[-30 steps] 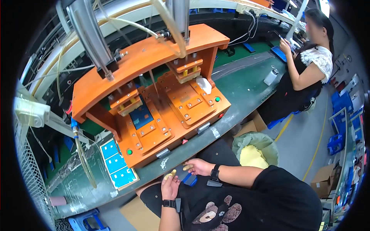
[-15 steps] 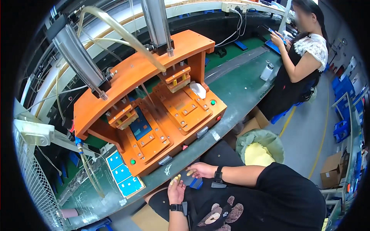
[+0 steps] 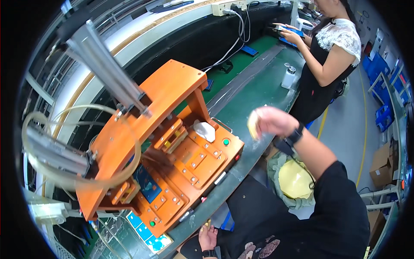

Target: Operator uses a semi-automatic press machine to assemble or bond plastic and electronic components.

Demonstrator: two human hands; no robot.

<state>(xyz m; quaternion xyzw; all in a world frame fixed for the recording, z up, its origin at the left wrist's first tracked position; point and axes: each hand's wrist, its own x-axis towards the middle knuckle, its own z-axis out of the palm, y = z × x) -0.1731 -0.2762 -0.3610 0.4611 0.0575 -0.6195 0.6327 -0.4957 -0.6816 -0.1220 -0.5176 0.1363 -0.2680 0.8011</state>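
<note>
My right hand [image 3: 276, 121], smeared by motion, is raised over the bench edge to the right of an orange two-station press [image 3: 172, 181]. Yellow covers show on its fingertips; whether it holds anything is too blurred to tell. Low by my lap, my left hand [image 3: 208, 237] has its palm up and fingers loosely apart, with a yellow fingertip cover and nothing visible in it. A dark blue flat panel [image 3: 147, 183] lies in the press's left station. On the right side of the press base sits a crumpled white cloth [image 3: 204, 131].
Bright blue panels [image 3: 144, 233] lie beside the press's near left corner. A white bottle [image 3: 289, 77] stands farther along the green bench [image 3: 254, 93]. A co-worker [image 3: 325, 56] stands there holding a blue-edged item. Below my right arm is a lined bin [image 3: 272, 181] with yellow material.
My right hand has risen from beside my left hand and moved right, over the bench edge. The view has shifted, and the press's hoses and cylinders now appear differently placed.
</note>
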